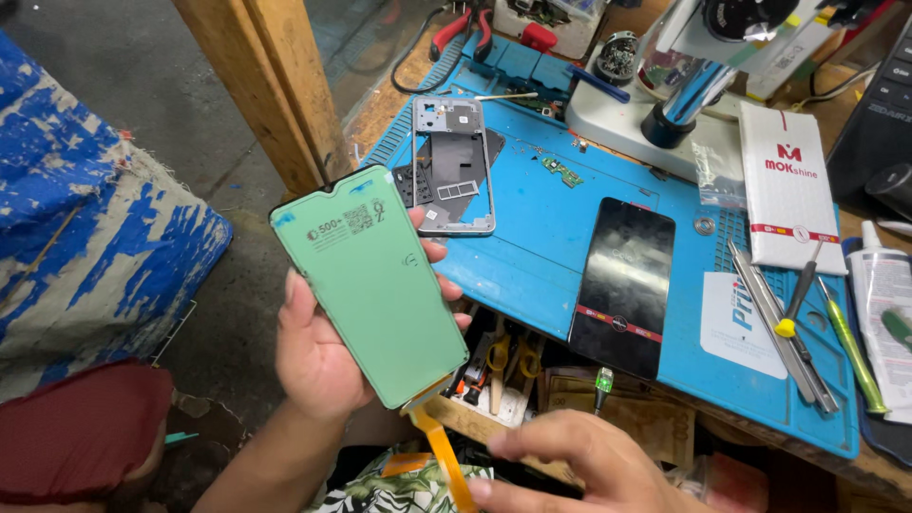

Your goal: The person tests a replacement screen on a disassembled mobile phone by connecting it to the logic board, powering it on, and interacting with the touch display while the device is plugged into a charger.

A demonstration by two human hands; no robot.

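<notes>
Left hand [328,356] is holding a phone screen panel [372,285] up off the bench, fingers wrapping its right edge and the palm backing it; the grip is closed firmly on the panel. The panel is showing a green protective film with a small printed code patch near its top. An orange ribbon cable [445,456] is hanging from its near end.

Right hand [584,465] is sitting low and near, fingers loosely spread, one fingertip touching the lower stretch of the ribbon cable; it is not gripping anything that I can see.

Judged step: the replacement panel is being inspected or readied before fitting. The next move is likely calling for care with the ribbon, keeping it unbent, and lining the panel up with the grey phone frame [454,163], which is lying on the far left part of the blue work mat [541,237].

Packages and labels: a black screen [622,285] with a red strip near its lower end is lying mid-mat. A white flat packet [788,190] with red printing is leaning at far right. A white sticker [746,328] with blue lettering is sitting on the mat's near right. A white tube [883,313] is lying at the right edge.
</notes>
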